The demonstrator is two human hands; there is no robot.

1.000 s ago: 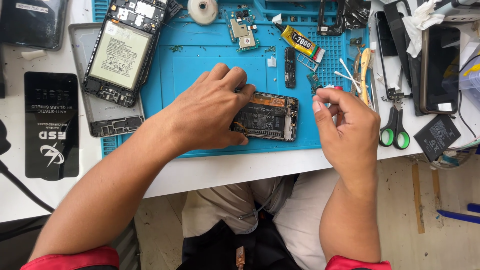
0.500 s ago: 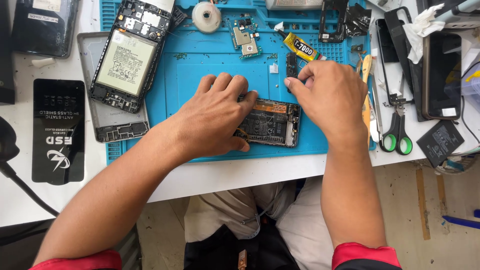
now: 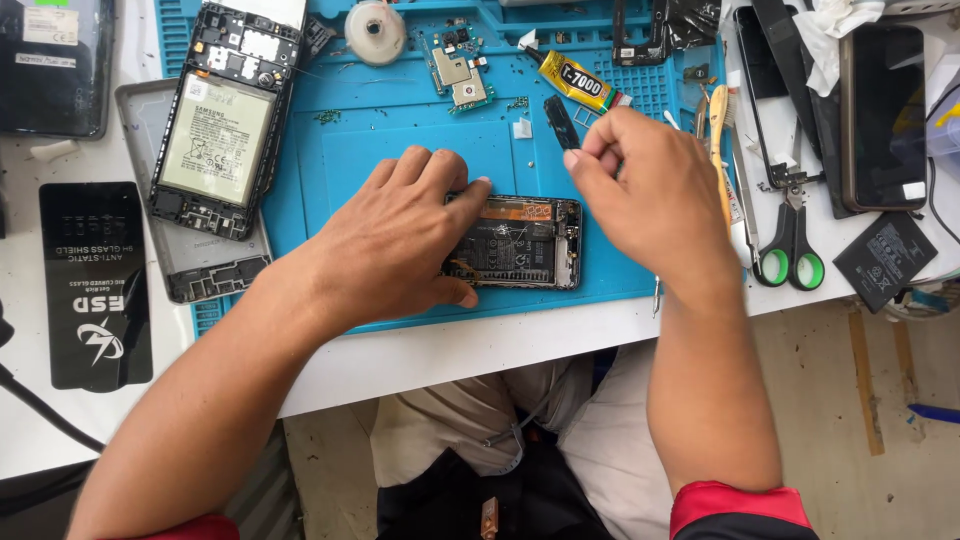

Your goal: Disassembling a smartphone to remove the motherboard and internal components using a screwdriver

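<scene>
One view, the head camera, covers the whole work area. At frame centre, an opened black smartphone with exposed internals and an orange flex strip (image 3: 520, 242) lies flat on the blue silicone repair mat (image 3: 380, 160). Its long axis runs left to right across the frame; the end with the metal bracket points toward frame right.

Left hand (image 3: 400, 245): spread palm-down over the left half of the phone, fingers extended and pressing on its upper edge, thumb along its lower edge. It pins the phone without lifting it.

Right hand (image 3: 655, 195): positioned just right of and above the phone's right end, apart from it. Thumb and forefinger are pinched together at the upper left of the hand; whether they hold a small part cannot be determined. A small black oblong component (image 3: 561, 122) lies on the mat just above the pinch, tilted slightly off vertical.

From the pinch, the phone lies down and to the left; the right hand is nearer its bracket end.
</scene>
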